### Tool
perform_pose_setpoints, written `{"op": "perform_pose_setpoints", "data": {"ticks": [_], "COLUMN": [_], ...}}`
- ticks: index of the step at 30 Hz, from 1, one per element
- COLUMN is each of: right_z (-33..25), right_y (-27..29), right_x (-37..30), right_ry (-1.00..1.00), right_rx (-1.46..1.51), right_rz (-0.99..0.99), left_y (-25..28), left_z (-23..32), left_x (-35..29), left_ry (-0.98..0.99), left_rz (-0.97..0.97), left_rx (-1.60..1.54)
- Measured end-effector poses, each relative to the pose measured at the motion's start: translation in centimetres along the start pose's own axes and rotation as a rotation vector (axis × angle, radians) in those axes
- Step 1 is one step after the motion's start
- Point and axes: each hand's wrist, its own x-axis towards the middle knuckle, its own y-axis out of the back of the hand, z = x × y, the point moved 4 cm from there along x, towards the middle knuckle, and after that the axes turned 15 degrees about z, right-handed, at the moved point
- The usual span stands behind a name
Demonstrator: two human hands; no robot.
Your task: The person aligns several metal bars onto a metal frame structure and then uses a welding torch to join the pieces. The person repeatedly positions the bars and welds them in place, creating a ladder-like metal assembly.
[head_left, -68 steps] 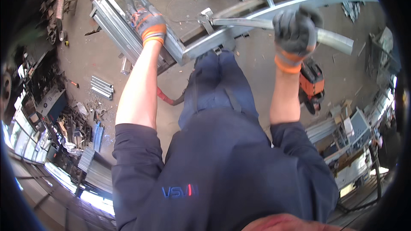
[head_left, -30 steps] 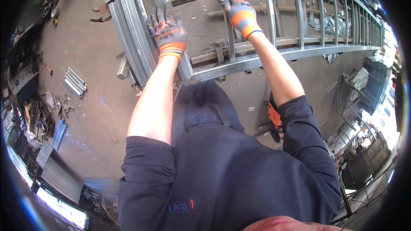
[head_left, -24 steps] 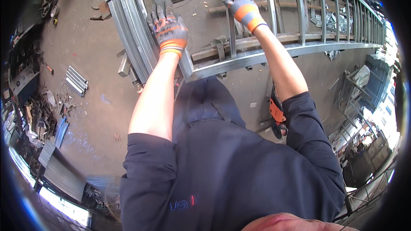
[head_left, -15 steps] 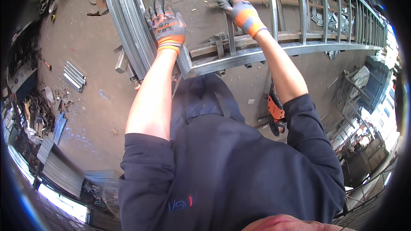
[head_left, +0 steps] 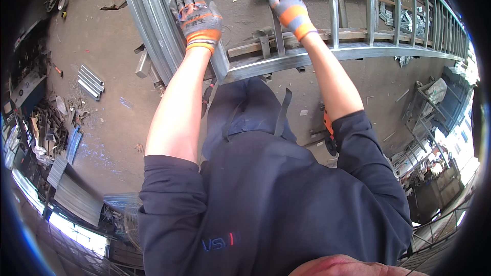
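Note:
I wear grey work gloves with orange bands. My left hand (head_left: 199, 20) lies over the end tube (head_left: 220, 64) of a ladder-like welded metal frame, its fingers stretched forward and slightly apart along the metal. My right hand (head_left: 289, 13) is at the first crossbar (head_left: 279, 38) of that frame, thumb across the bar and fingers on its right side; the fingertips' undersides are hidden. The frame's near rail (head_left: 291, 64) runs rightward, with many crossbars curving off to the far right.
Long galvanized channels (head_left: 148, 25) lie side by side left of the frame. Short metal pieces (head_left: 90, 82) rest on the floor at left. An orange wheeled tool (head_left: 328, 125) stands partly behind my right arm. Scrap (head_left: 46, 138) lines the left edge; a metal rack (head_left: 429, 102) stands at right.
The view has shifted slightly, so the frame and floor things appear higher. My right hand, blurred before, is sharper now at the same crossbar. My left hand stays on the end tube.

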Motion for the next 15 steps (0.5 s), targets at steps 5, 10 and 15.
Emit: {"op": "perform_pose_setpoints", "data": {"ticks": [5, 10, 15], "right_z": [0.7, 0.2, 0.3], "right_y": [-0.8, -0.6, -0.9], "right_x": [-0.3, -0.5, -0.6], "right_ry": [-0.024, -0.091, -0.144], "right_rx": [-0.022, 0.089, 0.03], "right_rz": [0.013, -0.028, 0.006], "left_y": [1.8, 4.7, 5.1], "left_z": [0.7, 1.3, 1.1], "left_x": [-0.2, 0.2, 0.2], "left_ry": [0.094, 0.056, 0.186], "left_rz": [-0.14, 0.065, 0.028], "left_rx": [-0.272, -0.196, -0.442]}}
